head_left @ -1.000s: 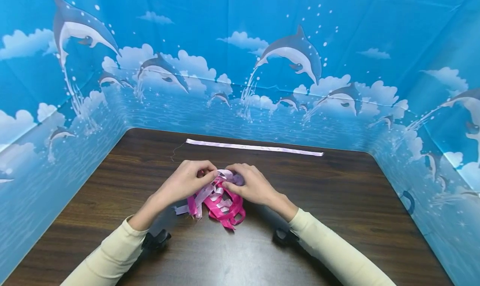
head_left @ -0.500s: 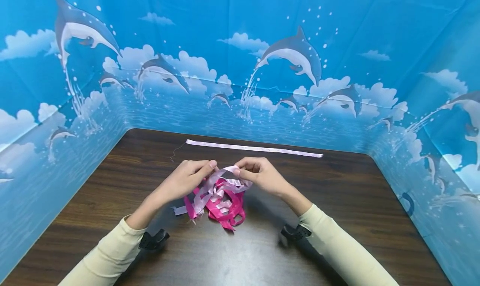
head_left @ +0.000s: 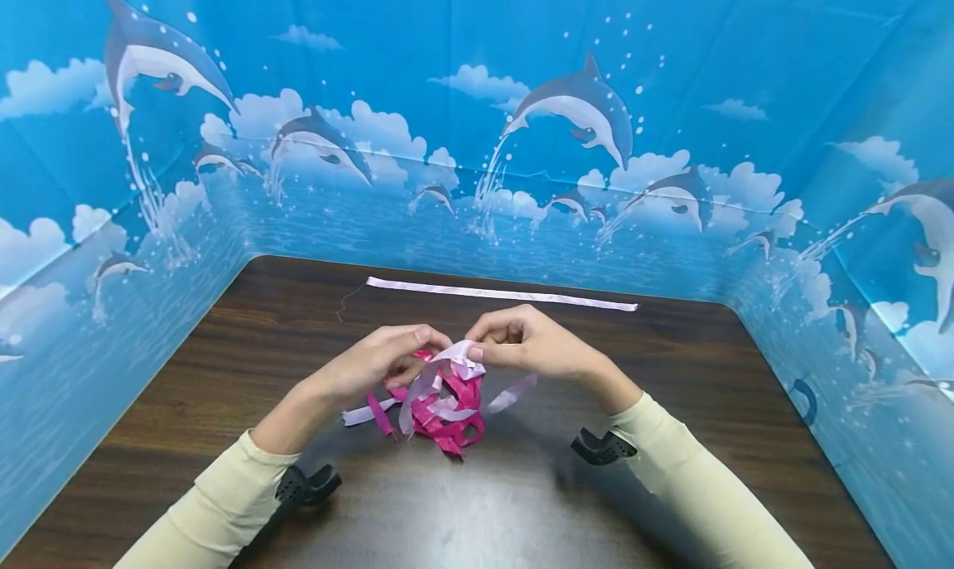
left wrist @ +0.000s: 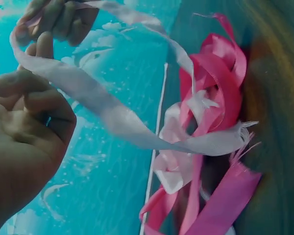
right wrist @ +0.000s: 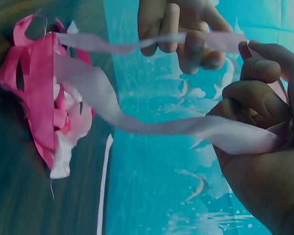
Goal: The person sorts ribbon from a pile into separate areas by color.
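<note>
A tangle of pink ribbons (head_left: 465, 395) lies mid-table, with pale lavender pieces running through it. My right hand (head_left: 532, 341) pinches a pale lavender ribbon (left wrist: 98, 100) between thumb and index finger, lifting it in a loop above the tangle. Part of this ribbon also runs across the right palm in the right wrist view. At the tangle's left side, my left hand (head_left: 373, 362) has its fingers loosely bent, close beside the raised ribbon. In the right wrist view the ribbon overlaps the left fingers (right wrist: 169, 29). A lavender tail (head_left: 510, 393) sticks out to the right.
One pale lavender ribbon (head_left: 507, 294) is stretched straight along the back of the dark wooden table (head_left: 671, 387). A loose thread (head_left: 343, 300) trails from its left end. A blue curtain printed with dolphins (head_left: 477, 163) stands around the table's back and sides.
The right hand has moved from the tangle up and to the right, pulling up the lavender ribbon. The left hand has come away from the ribbons it was gripping, and a lavender tail now sticks out.
</note>
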### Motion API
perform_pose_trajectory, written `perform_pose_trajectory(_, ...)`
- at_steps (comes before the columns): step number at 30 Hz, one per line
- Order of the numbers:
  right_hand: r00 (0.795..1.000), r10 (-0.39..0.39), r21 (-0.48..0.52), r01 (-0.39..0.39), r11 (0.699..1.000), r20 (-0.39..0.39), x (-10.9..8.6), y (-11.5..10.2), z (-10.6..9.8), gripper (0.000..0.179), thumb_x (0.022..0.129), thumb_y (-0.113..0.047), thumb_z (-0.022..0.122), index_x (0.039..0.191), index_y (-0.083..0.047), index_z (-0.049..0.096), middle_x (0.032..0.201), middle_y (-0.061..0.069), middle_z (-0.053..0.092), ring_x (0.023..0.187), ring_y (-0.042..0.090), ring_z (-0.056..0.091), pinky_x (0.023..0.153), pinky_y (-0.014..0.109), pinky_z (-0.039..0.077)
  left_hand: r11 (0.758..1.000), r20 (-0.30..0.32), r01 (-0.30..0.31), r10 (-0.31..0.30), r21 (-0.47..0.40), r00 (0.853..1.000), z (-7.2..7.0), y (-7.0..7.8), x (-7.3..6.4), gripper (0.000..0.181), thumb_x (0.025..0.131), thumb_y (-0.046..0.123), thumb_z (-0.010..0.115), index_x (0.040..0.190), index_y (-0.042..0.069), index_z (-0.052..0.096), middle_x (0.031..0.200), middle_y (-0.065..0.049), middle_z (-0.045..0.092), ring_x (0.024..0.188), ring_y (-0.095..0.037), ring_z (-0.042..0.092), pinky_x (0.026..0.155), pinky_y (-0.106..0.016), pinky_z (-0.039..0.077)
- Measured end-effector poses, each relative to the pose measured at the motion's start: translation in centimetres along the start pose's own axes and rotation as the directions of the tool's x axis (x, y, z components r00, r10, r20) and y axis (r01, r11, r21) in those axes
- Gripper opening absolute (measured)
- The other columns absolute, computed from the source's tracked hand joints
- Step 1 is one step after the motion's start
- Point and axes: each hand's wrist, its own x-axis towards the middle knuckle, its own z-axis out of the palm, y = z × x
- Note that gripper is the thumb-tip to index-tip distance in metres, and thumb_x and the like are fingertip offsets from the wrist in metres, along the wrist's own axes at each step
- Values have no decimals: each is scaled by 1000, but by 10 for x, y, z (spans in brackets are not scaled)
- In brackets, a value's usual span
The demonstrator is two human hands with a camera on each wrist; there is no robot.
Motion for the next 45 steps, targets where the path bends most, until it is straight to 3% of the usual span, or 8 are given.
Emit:
perform_pose_trajectory(4, 1000, 22, -40, -23, 999, -16, -5, -1, -6, 13, 100, -27, 67, 108, -20, 76, 62, 2, 46, 52, 17, 35, 45, 30, 28, 997, -58, 31, -27, 66, 998, -4, 2, -3, 23, 105, 29, 60, 118, 12, 69, 79, -18, 56, 64, -30, 52, 55, -31, 48)
perform_pose_trajectory(8, 999, 22, -71, -25, 997, -38, -10, -1, -11, 12, 99, -27, 69, 108, -23, 76, 64, 3, 51, 52, 20, 42, 45, 30, 33, 995, -55, 17, -12, 99, 998, -10, 6, -5, 18, 100, 22, 69, 114, 12, 69, 95, -18, 64, 78, -36, 57, 63, -33, 52)
perform_pose_trajectory(13, 998, 25, -74, -30, 997, -66, -16, -2, -18, 10, 99, -21, 70, 108, -20, 75, 71, 4, 61, 58, 22, 52, 48, 29, 38, 989, -56, -20, 29, 145, 998, -19, 10, -7, 15, 97, 18, 73, 111, 13, 71, 85, -17, 63, 69, -30, 53, 57, -28, 46)
perform_pose_trajectory(19, 994, 43, -90, -52, 995, -98, -24, 0, -27, 9, 99, -21, 70, 107, -21, 75, 73, 6, 63, 56, 20, 47, 46, 29, 34, 975, -81, -26, 45, 221, 996, -31, 13, -11, 16, 97, 20, 72, 112, 15, 72, 88, -15, 64, 73, -29, 57, 61, -33, 50)
perform_pose_trajectory(28, 989, 71, -79, -82, 993, -133, -45, 1, -46, 8, 98, -22, 72, 106, -20, 74, 77, 11, 67, 57, 31, 55, 46, 34, 42, 957, -162, 51, -4, 286, 987, -44, 11, -17, 21, 96, 28, 74, 116, 20, 71, 96, -9, 66, 80, -36, 59, 67, -41, 53)
perform_pose_trajectory(33, 982, 97, -110, -116, 987, -164, -59, 4, -59, 8, 100, -19, 69, 106, -18, 74, 77, 10, 67, 58, 36, 54, 48, 34, 42, 960, -184, 51, 0, 275, 983, -51, 10, -21, 22, 97, 25, 73, 117, 16, 71, 99, -12, 66, 82, -34, 60, 70, -38, 54)
perform_pose_trajectory(37, 969, 134, -128, -162, 978, -208, -71, 8, -69, 9, 102, -18, 65, 107, -16, 73, 78, 9, 66, 61, 39, 54, 50, 36, 44, 960, -189, 48, 6, 277, 982, -56, 10, -21, 24, 97, 25, 73, 118, 13, 70, 99, -15, 67, 82, -32, 63, 72, -37, 55)
perform_pose_trajectory(45, 916, 228, -205, -305, 930, -329, -102, 26, -89, 11, 104, -14, 61, 106, -11, 71, 82, 9, 68, 66, 26, 59, 55, 34, 45, 953, -209, 69, -6, 295, 978, -69, 6, -9, 27, 97, 29, 73, 120, 14, 70, 101, -14, 68, 83, -32, 61, 70, -36, 52)
